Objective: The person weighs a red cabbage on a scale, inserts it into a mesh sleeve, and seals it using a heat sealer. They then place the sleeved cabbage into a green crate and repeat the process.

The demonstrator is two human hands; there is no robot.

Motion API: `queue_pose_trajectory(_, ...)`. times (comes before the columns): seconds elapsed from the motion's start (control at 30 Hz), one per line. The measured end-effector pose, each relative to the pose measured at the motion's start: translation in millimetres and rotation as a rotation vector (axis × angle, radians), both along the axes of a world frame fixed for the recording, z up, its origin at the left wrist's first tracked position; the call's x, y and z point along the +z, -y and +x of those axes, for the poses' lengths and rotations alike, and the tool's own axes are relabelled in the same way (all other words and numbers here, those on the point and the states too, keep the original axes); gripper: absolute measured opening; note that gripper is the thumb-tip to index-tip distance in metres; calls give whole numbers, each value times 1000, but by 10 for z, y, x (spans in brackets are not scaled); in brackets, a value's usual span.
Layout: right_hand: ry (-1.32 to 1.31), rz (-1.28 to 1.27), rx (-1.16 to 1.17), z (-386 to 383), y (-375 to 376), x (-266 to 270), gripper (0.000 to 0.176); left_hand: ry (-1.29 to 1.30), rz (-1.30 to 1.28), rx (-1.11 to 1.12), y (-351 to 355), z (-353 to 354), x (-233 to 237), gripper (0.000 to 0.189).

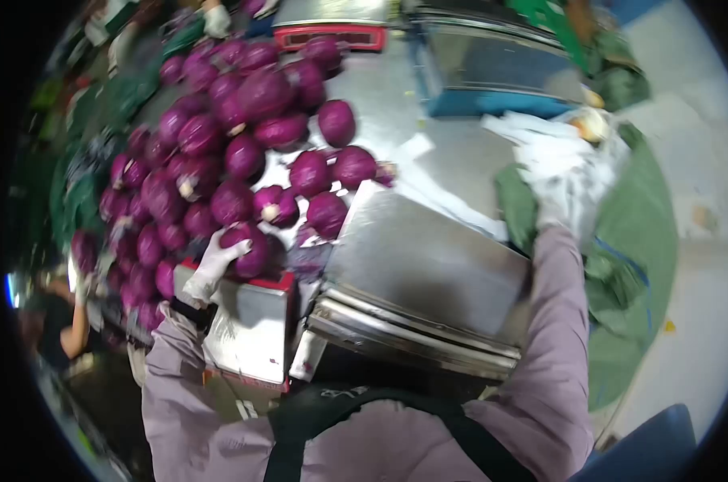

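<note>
Clasping red cabbage [257,255], left fingers [229,249] curled

Lilac sleeves [558,321], white gloves [213,265]

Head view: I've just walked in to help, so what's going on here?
A person in white gloves stands at a steel table. Their left hand holds a purple cabbage at the near edge of a big pile, above a red-rimmed metal box. Their right hand reaches into a heap of white bags.
</note>
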State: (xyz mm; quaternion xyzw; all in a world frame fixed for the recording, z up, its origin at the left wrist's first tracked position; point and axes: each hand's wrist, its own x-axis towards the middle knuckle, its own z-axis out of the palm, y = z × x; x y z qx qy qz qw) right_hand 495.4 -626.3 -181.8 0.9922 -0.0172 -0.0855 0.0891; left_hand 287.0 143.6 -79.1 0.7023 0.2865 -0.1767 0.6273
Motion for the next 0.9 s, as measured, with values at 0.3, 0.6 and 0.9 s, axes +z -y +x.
queue_pose_trajectory(0.3, 127, 135, -252, -102, -87, 735, 22, 2, 380, -3, 114, -1408, 955, 88)
queue_pose_trajectory(0.6, 324, 86, -42, -474, 69, 1076, 21, 28, 595, 220, 472, -2262, 826, 101)
queue_pose_trajectory(0.9, 237, 819, 134, -1016, -1809, 2274, 25, 202, 617, 270, 518, -2518, 727, 106)
